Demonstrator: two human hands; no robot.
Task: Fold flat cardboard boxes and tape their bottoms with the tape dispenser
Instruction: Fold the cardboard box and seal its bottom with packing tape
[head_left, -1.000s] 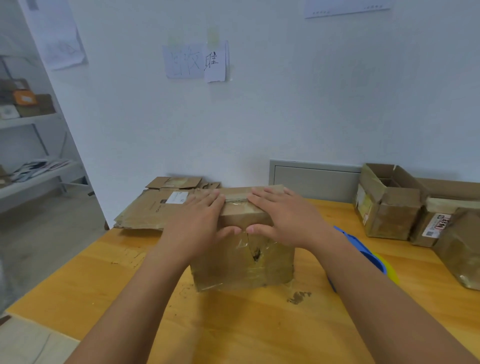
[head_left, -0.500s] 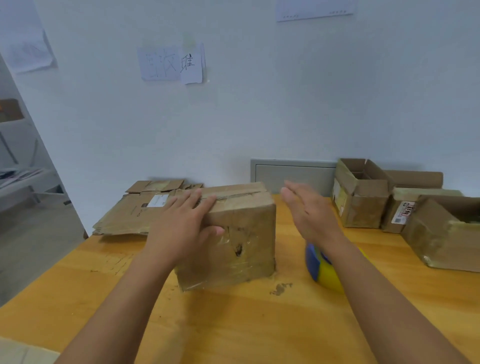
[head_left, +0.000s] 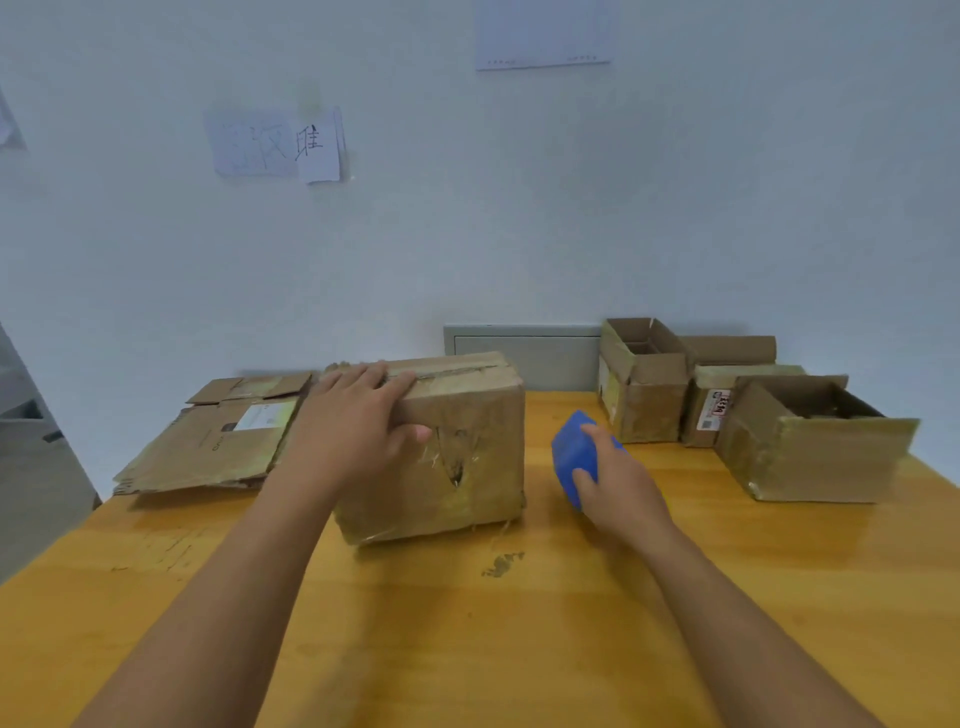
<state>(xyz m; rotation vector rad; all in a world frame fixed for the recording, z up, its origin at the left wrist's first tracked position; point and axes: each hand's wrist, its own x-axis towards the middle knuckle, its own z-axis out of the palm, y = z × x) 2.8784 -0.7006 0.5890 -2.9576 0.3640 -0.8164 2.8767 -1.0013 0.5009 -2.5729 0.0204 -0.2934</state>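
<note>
Light even, soft, cool-toned; no single source in view, though faint glare on the table (head_left: 571, 649) near its front edge suggests overhead lighting. Shadows weak: a thin dark line under the folded box (head_left: 457, 467) and under the flat cardboard (head_left: 208, 447) at the table's back left corner. Overall soft focus, writing on the wall paper (head_left: 275, 143) smeared, possibly motion blur; wide-angle bending stretches both forearms toward the lower corners.
</note>
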